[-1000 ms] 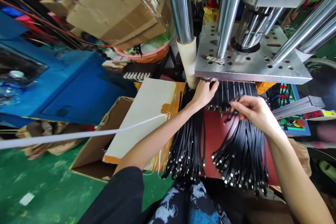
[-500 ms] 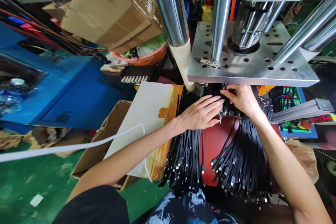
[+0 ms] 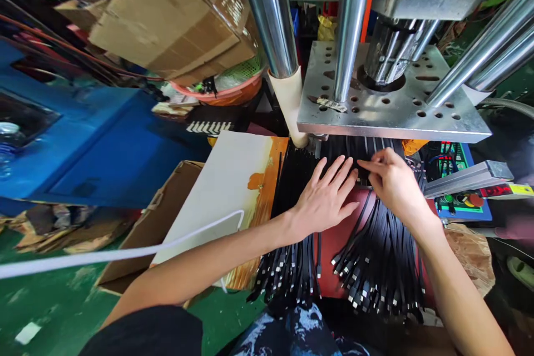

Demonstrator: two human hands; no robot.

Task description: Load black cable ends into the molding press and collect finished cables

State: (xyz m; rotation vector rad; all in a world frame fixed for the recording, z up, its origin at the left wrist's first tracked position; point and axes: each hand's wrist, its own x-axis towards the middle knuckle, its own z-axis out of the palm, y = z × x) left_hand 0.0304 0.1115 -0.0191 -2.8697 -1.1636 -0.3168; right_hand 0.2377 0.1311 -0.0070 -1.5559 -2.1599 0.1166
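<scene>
My left hand (image 3: 327, 200) lies flat with fingers spread on a bundle of black flat cables (image 3: 294, 245) that hang over the red table edge (image 3: 334, 239). My right hand (image 3: 392, 183) is beside it, fingers pinched together on one black cable at the row of cable ends (image 3: 362, 150) under the press plate (image 3: 392, 105). A second bundle of black cables (image 3: 381, 261) hangs below my right wrist. Metal plug tips show at the lower ends of both bundles.
Steel columns (image 3: 267, 11) rise from the perforated press plate. A white and orange board (image 3: 233, 189) and an open cardboard box (image 3: 158, 217) sit left. A control panel (image 3: 459, 200) with buttons is right. A blue machine (image 3: 92, 144) and green floor (image 3: 50, 300) lie left.
My left hand has drawn back from under the plate and flattened on the left bundle. My right hand went in to the cable row, then pulled back slightly.
</scene>
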